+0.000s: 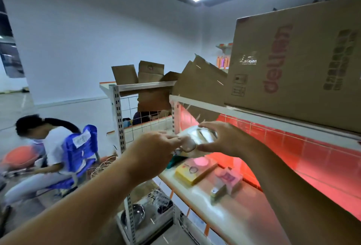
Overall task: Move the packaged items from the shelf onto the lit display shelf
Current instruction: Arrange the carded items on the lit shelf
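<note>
White board of the lit display shelf [224, 217] lies closest to me, glowing red behind, with 3 items on it: a yellow box [195, 170], a pink box [231, 180] and a small pack [216, 193] touching the pink one. Above the shelf's far end I hold the clear package [205, 137] in 2 hands, not yet set down. My left hand [154, 145] pinches its near edge. My right hand [224, 137] spans it, fingers spread over the top and thumb beneath, though blur hides the exact contact. I judge it best to lower it flat onto bare board beyond the yellow box, release the left pinch first, and keep my wrists under the cardboard box [293, 59] overhead.
</note>
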The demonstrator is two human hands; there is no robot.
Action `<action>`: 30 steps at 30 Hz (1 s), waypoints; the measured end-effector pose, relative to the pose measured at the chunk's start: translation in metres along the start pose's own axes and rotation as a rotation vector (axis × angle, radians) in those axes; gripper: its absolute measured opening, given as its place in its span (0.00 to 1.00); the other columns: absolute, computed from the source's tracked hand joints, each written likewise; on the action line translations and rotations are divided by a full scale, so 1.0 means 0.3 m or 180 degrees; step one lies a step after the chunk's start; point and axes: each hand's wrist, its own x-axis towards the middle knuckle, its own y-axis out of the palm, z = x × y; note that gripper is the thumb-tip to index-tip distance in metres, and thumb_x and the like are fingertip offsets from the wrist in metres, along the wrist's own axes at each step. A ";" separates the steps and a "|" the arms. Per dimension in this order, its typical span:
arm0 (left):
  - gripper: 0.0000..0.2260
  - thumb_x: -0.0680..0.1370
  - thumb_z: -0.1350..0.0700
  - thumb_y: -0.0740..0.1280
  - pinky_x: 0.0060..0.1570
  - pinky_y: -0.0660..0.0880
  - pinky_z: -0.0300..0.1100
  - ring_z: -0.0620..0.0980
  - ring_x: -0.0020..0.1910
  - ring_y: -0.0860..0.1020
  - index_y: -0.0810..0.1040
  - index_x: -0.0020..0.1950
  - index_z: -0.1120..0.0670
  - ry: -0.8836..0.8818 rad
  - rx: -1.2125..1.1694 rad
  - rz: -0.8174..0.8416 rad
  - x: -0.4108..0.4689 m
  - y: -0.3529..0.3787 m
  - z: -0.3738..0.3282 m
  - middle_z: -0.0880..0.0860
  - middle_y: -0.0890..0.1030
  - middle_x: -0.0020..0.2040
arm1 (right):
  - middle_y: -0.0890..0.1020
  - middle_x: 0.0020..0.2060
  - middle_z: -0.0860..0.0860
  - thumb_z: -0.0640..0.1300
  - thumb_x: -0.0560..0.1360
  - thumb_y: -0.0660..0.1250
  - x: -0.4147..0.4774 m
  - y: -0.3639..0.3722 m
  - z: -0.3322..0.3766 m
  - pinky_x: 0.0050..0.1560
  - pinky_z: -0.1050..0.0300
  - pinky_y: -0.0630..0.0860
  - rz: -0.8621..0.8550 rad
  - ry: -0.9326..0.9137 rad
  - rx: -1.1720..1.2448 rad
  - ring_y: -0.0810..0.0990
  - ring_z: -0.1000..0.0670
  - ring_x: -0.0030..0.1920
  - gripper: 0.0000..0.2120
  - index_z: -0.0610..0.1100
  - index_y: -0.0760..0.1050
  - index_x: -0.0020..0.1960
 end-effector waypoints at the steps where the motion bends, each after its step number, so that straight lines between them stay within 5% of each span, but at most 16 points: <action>1: 0.25 0.78 0.59 0.70 0.43 0.84 0.41 0.48 0.52 0.85 0.72 0.74 0.45 0.0014 -0.0020 0.0027 0.019 0.057 0.025 0.48 0.83 0.62 | 0.77 0.65 0.58 0.74 0.58 0.67 0.039 0.026 -0.039 0.60 0.54 0.74 0.0038 0.0027 0.0051 0.75 0.55 0.60 0.44 0.58 0.71 0.71; 8: 0.24 0.74 0.55 0.58 0.38 0.81 0.45 0.48 0.42 0.81 0.75 0.68 0.40 -0.0066 -0.0499 0.0425 0.067 0.454 0.156 0.40 0.84 0.53 | 0.77 0.66 0.56 0.62 0.66 0.75 0.239 0.243 -0.276 0.64 0.56 0.72 0.0606 0.0206 0.0212 0.75 0.55 0.62 0.37 0.55 0.71 0.72; 12: 0.23 0.72 0.57 0.64 0.35 0.77 0.42 0.48 0.40 0.80 0.75 0.66 0.40 0.0009 -0.0490 0.0648 0.082 0.635 0.214 0.41 0.82 0.50 | 0.77 0.64 0.53 0.59 0.70 0.76 0.330 0.328 -0.365 0.64 0.53 0.72 0.0849 0.0244 0.0272 0.75 0.52 0.61 0.31 0.51 0.74 0.69; 21: 0.21 0.75 0.50 0.63 0.35 0.79 0.46 0.51 0.43 0.80 0.70 0.68 0.36 -0.0056 -0.0903 0.1012 0.062 0.980 0.331 0.44 0.80 0.49 | 0.71 0.72 0.54 0.58 0.67 0.78 0.531 0.564 -0.556 0.67 0.59 0.68 0.1430 0.0578 0.0082 0.71 0.53 0.68 0.41 0.55 0.65 0.77; 26: 0.20 0.71 0.46 0.70 0.24 0.72 0.38 0.47 0.31 0.77 0.77 0.63 0.40 0.0407 -0.0966 0.0573 0.068 1.188 0.382 0.43 0.79 0.41 | 0.75 0.61 0.52 0.60 0.62 0.77 0.678 0.688 -0.642 0.59 0.56 0.73 0.1898 0.0767 -0.0351 0.75 0.48 0.58 0.46 0.55 0.64 0.77; 30: 0.20 0.66 0.48 0.73 0.22 0.71 0.38 0.47 0.27 0.77 0.82 0.58 0.43 0.0442 -0.1060 0.0336 0.092 1.326 0.389 0.45 0.80 0.38 | 0.71 0.70 0.52 0.62 0.65 0.74 0.745 0.749 -0.686 0.68 0.57 0.69 0.1898 0.0837 -0.0715 0.71 0.47 0.68 0.44 0.55 0.62 0.77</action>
